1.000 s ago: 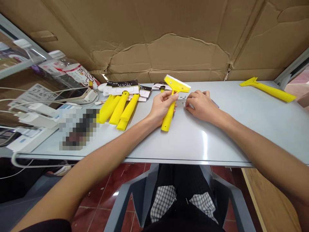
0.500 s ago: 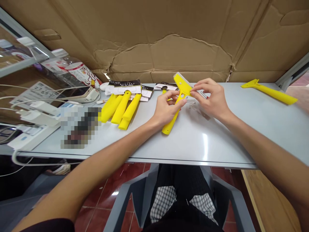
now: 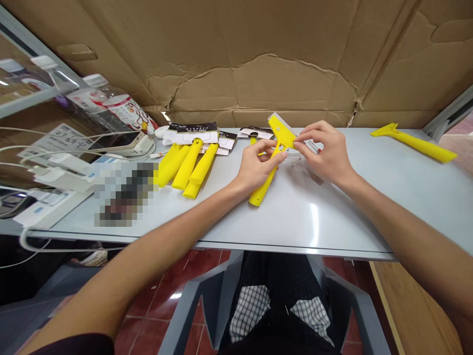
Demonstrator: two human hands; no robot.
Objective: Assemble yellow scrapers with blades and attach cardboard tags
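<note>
My left hand point(image 3: 258, 165) is closed around the handle of a yellow plastic scraper point(image 3: 266, 180); my right hand point(image 3: 325, 150) is pinching the scraper's broad head between thumb and fingertips point(image 3: 298, 144). The scraper sits just above the middle of the bench point(image 3: 354, 217), held at a slant between my hands; its head points up and away from me, with a metal blade point(image 3: 277, 118) along the far edge, and its handle end points down towards the bench on my side. I can't tell whether that end is touching the surface.

Small metal screws point(image 3: 294, 156) lie on the bench just below the scraper's head; a flat metal piece point(image 3: 308, 171) lies beside them, under my right hand. To my left is a heap of yellow handles point(image 3: 186, 170), close to printed card packaging point(image 3: 192, 134); further left are a phone point(image 3: 118, 142), white chargers point(image 3: 62, 178), and a plastic bottle point(image 3: 114, 109). Another yellow scraper point(image 3: 414, 143) lies alone near the far right of the bench; a torn cardboard sheet point(image 3: 258, 59) stands behind everything. A pixelated patch point(image 3: 123, 195) hides part of the bench on my left.
</note>
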